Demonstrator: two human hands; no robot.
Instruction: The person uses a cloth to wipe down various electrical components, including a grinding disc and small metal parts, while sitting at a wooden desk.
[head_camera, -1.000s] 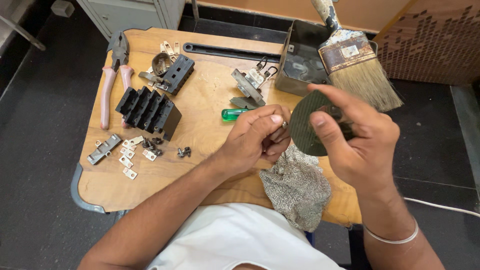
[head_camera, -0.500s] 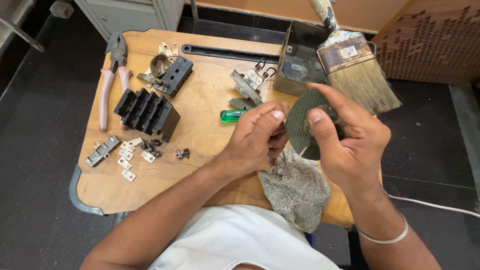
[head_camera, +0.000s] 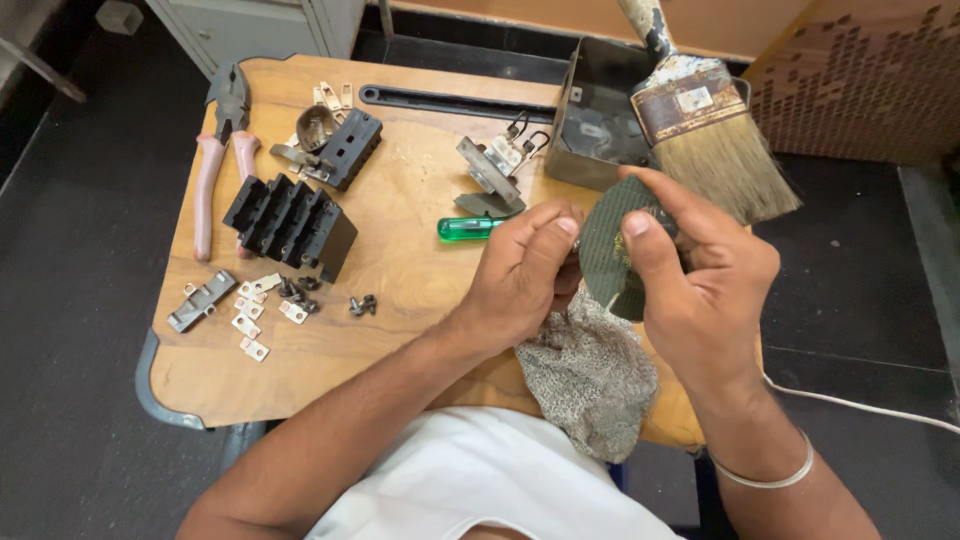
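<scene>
My right hand (head_camera: 700, 290) grips a dark green round abrasive pad (head_camera: 607, 250) between thumb and fingers, holding it upright over the wooden table (head_camera: 400, 340). My left hand (head_camera: 525, 270) is closed against the pad's left face, fingertips pinched on something small that I cannot make out. A grey speckled cloth (head_camera: 590, 375) lies under both hands, hanging over the table's near edge. A green-handled screwdriver (head_camera: 468, 228) lies just left of my left hand.
A worn paintbrush (head_camera: 705, 130) rests on a dark metal box (head_camera: 595, 120) at the back right. Black terminal blocks (head_camera: 290, 225), pink-handled pliers (head_camera: 222, 150), a black metal strip (head_camera: 450, 100), a metal switch part (head_camera: 490, 170) and several small brackets and screws (head_camera: 255, 310) lie across the table.
The pad has turned from facing me to nearly edge-on in my right hand. Both hands stay together over the cloth.
</scene>
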